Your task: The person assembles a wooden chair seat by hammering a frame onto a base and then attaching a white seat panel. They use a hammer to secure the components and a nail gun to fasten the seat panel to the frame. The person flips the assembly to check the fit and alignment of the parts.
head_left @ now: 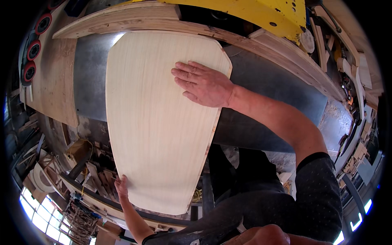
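A large pale wooden panel (pixel 159 122) with cut-off corners lies lengthwise before me, its far end on a grey metal machine table (pixel 261 98). My right hand (pixel 204 83) rests flat on the panel's far right part, palm down with the fingers stretched out. At the near left edge, my left hand (pixel 121 188) grips the panel, its thumb at the top edge; the other fingers are partly hidden. The near end of the panel reaches past the metal table.
Along the panel's far end runs a long wooden fence (pixel 196 27), with a yellow machine body (pixel 261 16) behind it. A brown board (pixel 53 77) and red-rimmed rollers (pixel 34 50) are at the far left. Wood offcuts (pixel 96 179) lie below on the left.
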Action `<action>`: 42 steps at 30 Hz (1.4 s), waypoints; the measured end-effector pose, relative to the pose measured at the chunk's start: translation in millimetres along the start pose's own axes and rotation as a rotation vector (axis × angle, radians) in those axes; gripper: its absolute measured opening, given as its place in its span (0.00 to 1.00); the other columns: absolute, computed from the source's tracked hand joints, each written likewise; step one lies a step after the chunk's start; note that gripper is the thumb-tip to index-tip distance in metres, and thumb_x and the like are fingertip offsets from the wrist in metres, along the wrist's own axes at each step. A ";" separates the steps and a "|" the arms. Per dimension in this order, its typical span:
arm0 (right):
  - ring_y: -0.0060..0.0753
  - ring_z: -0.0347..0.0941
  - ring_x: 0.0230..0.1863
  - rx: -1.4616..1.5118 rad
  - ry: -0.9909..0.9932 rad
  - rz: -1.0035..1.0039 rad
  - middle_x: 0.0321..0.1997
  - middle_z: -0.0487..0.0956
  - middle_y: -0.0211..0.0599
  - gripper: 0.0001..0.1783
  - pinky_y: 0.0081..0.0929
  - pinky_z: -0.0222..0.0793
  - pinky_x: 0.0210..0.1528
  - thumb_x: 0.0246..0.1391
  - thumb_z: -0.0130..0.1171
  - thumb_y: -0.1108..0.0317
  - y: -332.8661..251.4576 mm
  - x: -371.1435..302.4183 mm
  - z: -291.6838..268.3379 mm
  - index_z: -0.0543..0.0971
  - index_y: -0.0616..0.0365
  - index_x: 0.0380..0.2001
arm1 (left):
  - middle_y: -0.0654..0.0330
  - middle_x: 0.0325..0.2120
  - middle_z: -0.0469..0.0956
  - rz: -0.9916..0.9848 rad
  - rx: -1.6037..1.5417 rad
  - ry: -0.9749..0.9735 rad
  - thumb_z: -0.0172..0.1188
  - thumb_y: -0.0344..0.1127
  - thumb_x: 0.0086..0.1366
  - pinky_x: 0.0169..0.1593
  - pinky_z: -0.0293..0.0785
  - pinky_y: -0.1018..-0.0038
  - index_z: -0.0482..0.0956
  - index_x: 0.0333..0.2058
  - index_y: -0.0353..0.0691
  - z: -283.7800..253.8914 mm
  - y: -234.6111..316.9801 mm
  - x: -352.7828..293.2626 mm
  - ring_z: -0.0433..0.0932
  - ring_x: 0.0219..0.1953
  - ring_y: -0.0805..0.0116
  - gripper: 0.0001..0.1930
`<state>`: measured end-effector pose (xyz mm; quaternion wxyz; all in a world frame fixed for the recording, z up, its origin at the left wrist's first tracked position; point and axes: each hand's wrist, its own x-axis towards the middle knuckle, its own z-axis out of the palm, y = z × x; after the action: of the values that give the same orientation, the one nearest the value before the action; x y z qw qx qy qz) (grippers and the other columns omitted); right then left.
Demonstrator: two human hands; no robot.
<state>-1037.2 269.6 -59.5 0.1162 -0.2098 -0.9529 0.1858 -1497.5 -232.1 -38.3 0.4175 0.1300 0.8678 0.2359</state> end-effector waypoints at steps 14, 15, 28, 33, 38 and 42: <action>0.35 0.54 0.79 0.015 -0.014 -0.040 0.74 0.68 0.37 0.24 0.35 0.47 0.82 0.69 0.53 0.57 4.5 -7.0 -6.9 0.77 0.60 0.60 | 0.60 0.38 0.82 -0.012 -0.060 0.029 0.70 0.51 0.65 0.43 0.73 0.69 0.81 0.45 0.30 34.9 -12.4 -41.7 0.75 0.38 0.72 0.26; 0.34 0.54 0.79 0.018 -0.014 -0.046 0.74 0.68 0.37 0.24 0.35 0.47 0.82 0.69 0.53 0.57 5.9 -8.2 -6.9 0.77 0.60 0.60 | 0.60 0.38 0.82 -0.039 -0.061 0.024 0.70 0.52 0.65 0.43 0.73 0.70 0.81 0.45 0.30 36.3 -13.9 -47.1 0.75 0.38 0.72 0.26; 0.33 0.58 0.77 0.029 0.022 -0.135 0.73 0.71 0.36 0.22 0.35 0.51 0.80 0.67 0.56 0.58 15.0 -12.7 -9.6 0.79 0.59 0.58 | 0.63 0.38 0.82 -0.099 -0.107 0.039 0.70 0.51 0.66 0.44 0.71 0.74 0.82 0.45 0.30 62.0 -58.1 -92.0 0.73 0.38 0.76 0.25; 0.33 0.59 0.77 0.049 0.009 -0.159 0.72 0.71 0.36 0.22 0.35 0.52 0.80 0.66 0.56 0.59 18.9 -14.9 -10.6 0.79 0.59 0.58 | 0.63 0.40 0.82 -0.108 -0.119 0.051 0.69 0.51 0.67 0.45 0.72 0.74 0.82 0.49 0.31 79.0 -56.7 -110.6 0.74 0.39 0.75 0.26; 0.34 0.60 0.77 0.088 0.012 -0.178 0.72 0.72 0.38 0.22 0.36 0.53 0.80 0.65 0.58 0.60 22.8 -17.0 -10.0 0.79 0.60 0.57 | 0.63 0.40 0.82 -0.122 -0.117 0.041 0.69 0.54 0.67 0.45 0.72 0.72 0.82 0.50 0.30 95.9 -47.5 -130.8 0.74 0.39 0.75 0.29; 0.36 0.61 0.76 0.101 0.025 -0.200 0.71 0.73 0.38 0.22 0.38 0.55 0.79 0.62 0.61 0.63 24.6 -17.9 -12.2 0.80 0.61 0.56 | 0.66 0.35 0.80 -0.092 -0.170 0.083 0.69 0.57 0.65 0.42 0.71 0.72 0.82 0.48 0.30 115.1 -37.8 -144.8 0.72 0.36 0.76 0.31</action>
<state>-1009.0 286.1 -60.9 0.1565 -0.1101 -0.9569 0.2186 -1318.8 -291.0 -24.0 0.4012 0.0442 0.8663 0.2943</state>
